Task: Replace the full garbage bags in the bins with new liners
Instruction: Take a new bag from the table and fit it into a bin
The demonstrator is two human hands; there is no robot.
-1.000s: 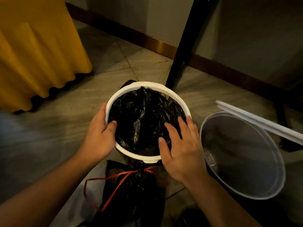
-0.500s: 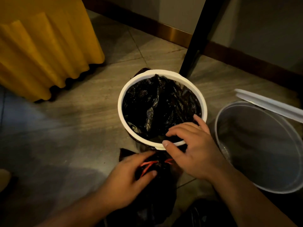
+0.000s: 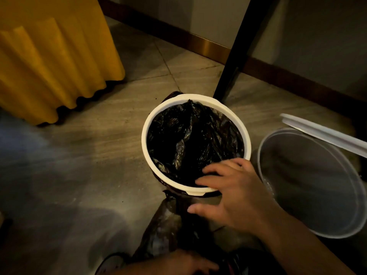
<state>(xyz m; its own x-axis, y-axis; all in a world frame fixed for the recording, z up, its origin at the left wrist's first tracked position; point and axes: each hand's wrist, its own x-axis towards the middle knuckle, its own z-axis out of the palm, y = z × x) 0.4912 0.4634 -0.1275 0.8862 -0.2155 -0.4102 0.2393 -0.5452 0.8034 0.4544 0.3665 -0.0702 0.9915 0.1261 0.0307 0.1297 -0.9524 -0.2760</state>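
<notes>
At frame centre the round white-rimmed bin (image 3: 145,139) stands on the tiled floor with a crinkled black plastic liner (image 3: 190,139) tucked inside. The right hand (image 3: 236,197) rests on its near rim with relaxed, spread fingers, gripping nothing. At the bottom edge the left hand (image 3: 178,262) lies against the full black garbage bag (image 3: 162,231); I cannot tell whether it grasps it.

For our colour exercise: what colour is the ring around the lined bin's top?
White; the ring shows best in the head view.
</notes>
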